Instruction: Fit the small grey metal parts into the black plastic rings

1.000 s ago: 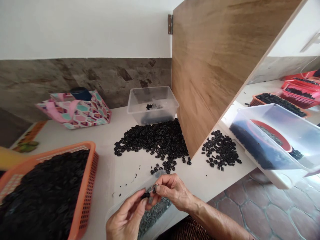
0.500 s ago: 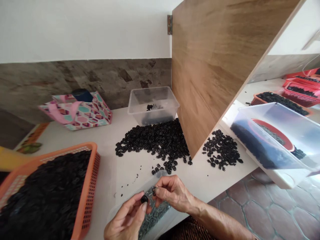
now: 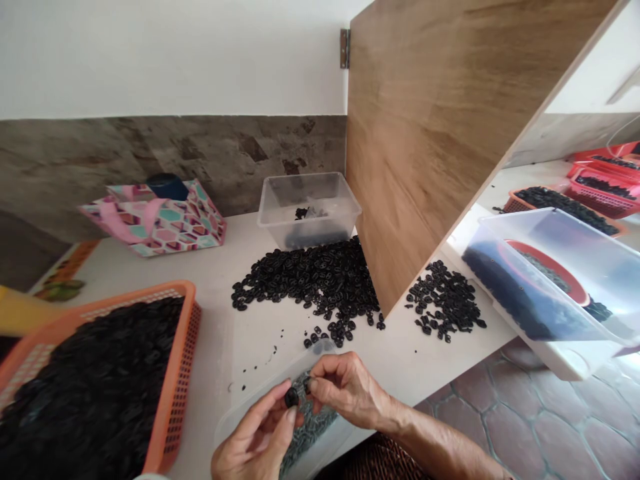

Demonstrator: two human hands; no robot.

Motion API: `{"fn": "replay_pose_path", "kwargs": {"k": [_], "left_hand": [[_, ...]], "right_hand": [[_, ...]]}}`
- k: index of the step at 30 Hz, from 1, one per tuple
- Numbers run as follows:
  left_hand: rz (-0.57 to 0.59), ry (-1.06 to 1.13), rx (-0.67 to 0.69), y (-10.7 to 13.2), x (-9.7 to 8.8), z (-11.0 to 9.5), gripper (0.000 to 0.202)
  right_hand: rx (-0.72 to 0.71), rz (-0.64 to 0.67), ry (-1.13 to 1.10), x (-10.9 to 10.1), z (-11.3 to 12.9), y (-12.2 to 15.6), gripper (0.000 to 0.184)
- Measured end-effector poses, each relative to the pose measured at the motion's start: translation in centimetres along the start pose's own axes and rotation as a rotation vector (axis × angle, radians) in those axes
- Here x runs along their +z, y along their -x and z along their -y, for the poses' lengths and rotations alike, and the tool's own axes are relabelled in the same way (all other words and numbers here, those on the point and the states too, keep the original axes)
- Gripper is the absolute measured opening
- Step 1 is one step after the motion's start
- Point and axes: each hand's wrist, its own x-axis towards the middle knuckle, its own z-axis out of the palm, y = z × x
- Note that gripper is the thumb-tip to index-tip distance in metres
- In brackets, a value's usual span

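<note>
Between the thumb and fingertips of my left hand [image 3: 260, 430] is a small black oval plastic piece [image 3: 291, 397], its face turned partly up. My right hand [image 3: 345, 390] is pinched close beside it, and a bit of something dark shows at its fingertips, too small to name. Both hands are over a clear plastic tub [image 3: 233, 420] holding many small grey metal-looking parts [image 3: 313, 430]. Just beyond the hands, a large heap of black pieces with holes [image 3: 310, 277] is spread on the white table [image 3: 210, 333].
An orange basket [image 3: 193, 320] full of black pieces stands at left. Behind the heap are a clear bin [image 3: 310, 223] and a patterned bag [image 3: 175, 227]. A wooden panel [image 3: 430, 133] divides the table; right of it lie a smaller pile [image 3: 445, 300] and a large clear bin [image 3: 505, 280].
The black piece in my left hand has turned so more of its face shows. My right hand stays pinched beside it. The view has shifted slightly.
</note>
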Motion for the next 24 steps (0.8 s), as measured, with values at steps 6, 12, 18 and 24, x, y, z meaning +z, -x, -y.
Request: {"fn": "replay_pose_path", "kwargs": {"k": [6, 12, 18, 24], "left_hand": [[0.005, 0.006, 0.000, 0.0, -0.1, 0.2, 0.037], [0.015, -0.076, 0.026, -0.2, 0.1, 0.3, 0.035], [0.017, -0.152, 0.121, 0.5, 0.8, -0.1, 0.031], [-0.052, -0.190, 0.194, 1.4, 1.7, -0.2, 0.033]], "right_hand": [[0.022, -0.018, 0.037, -0.1, -0.2, 0.0, 0.020], [0.022, -0.012, 0.039, -0.1, -0.5, 0.0, 0.020], [0.025, -0.003, 0.011, -0.1, -0.7, -0.1, 0.025], [0.031, 0.011, 0.023, -0.1, -0.5, 0.0, 0.030]]}}
